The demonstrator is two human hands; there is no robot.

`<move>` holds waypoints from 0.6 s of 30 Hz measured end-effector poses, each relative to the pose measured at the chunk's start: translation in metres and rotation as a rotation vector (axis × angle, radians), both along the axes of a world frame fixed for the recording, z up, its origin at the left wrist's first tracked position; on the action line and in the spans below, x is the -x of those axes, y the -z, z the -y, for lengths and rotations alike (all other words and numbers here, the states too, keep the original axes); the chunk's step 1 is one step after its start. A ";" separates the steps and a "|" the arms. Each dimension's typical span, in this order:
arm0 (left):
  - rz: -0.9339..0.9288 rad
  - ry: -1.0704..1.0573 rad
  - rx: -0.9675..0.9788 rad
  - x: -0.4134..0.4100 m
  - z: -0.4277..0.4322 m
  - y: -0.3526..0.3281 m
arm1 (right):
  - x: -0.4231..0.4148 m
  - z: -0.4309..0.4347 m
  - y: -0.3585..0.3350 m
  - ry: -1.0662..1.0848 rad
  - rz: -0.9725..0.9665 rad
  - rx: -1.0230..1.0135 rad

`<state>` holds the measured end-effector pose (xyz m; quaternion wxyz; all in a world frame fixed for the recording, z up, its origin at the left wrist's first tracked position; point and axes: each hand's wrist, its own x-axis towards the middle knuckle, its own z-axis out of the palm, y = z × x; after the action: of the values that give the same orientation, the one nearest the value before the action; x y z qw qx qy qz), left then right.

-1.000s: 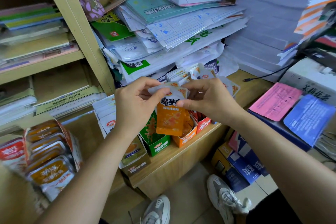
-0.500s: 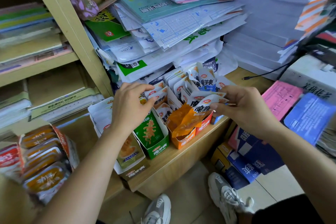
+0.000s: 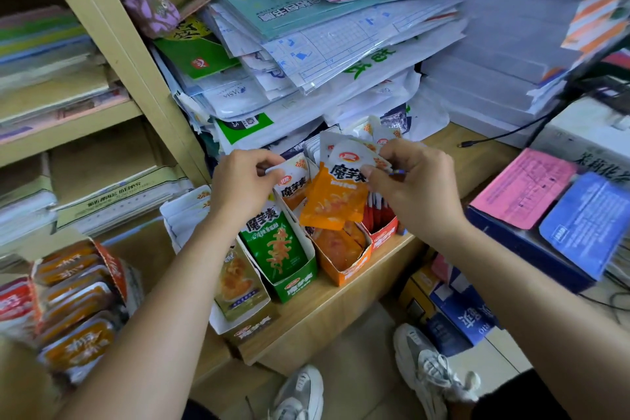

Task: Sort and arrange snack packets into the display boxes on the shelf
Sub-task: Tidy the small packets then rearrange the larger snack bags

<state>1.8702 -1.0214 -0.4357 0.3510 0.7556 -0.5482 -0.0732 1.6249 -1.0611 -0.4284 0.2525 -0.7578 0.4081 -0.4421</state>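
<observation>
At frame centre an orange packet (image 3: 332,199), pinched loosely by the right hand (image 3: 414,184) while the left hand (image 3: 240,186) grips a white packet (image 3: 293,177), could be dropped beside the orange box (image 3: 344,266)

- Left hand (image 3: 243,189): bare, no ring, watch or band; the forearm enters from seven o'clock with no sleeve showing.
- Right hand (image 3: 417,186): equally bare; its arm comes from four o'clock, uncovered as far as the frame's edge.
- Left shoe (image 3: 300,392): pale grey-and-white trainer at six o'clock (only its toe half shows).
- Right shoe (image 3: 429,368): matching chunky white trainer with white laces, at five o'clock.
- Dark clothing (image 3: 511,399) beside that shoe, too little visible to identify.
</observation>
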 end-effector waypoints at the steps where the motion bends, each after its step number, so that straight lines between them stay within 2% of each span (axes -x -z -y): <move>1: -0.020 0.010 -0.004 0.000 0.000 0.001 | -0.006 -0.001 0.000 0.002 -0.018 0.044; 4: -0.042 0.037 -0.010 -0.002 0.000 0.002 | -0.021 -0.001 0.001 -0.030 -0.079 0.188; 7: -0.135 0.087 -0.014 -0.008 -0.002 0.001 | -0.030 0.004 0.002 -0.044 -0.120 0.238; 10: -0.244 0.167 -0.009 -0.010 -0.008 -0.005 | -0.032 0.015 -0.002 -0.040 -0.131 0.138; 13: -0.465 0.325 0.043 -0.004 -0.017 -0.017 | -0.030 0.025 -0.006 -0.078 -0.147 0.031; 16: -0.318 0.392 0.057 0.007 -0.020 -0.019 | -0.032 0.026 -0.004 -0.140 -0.155 0.002; 18: -0.232 0.338 0.093 0.014 -0.017 -0.017 | -0.034 0.026 -0.004 -0.162 -0.127 -0.031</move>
<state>1.8559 -1.0046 -0.4189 0.4290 0.6224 -0.6258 -0.1919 1.6588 -1.0870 -0.4245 0.2730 -0.8106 0.3676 -0.3651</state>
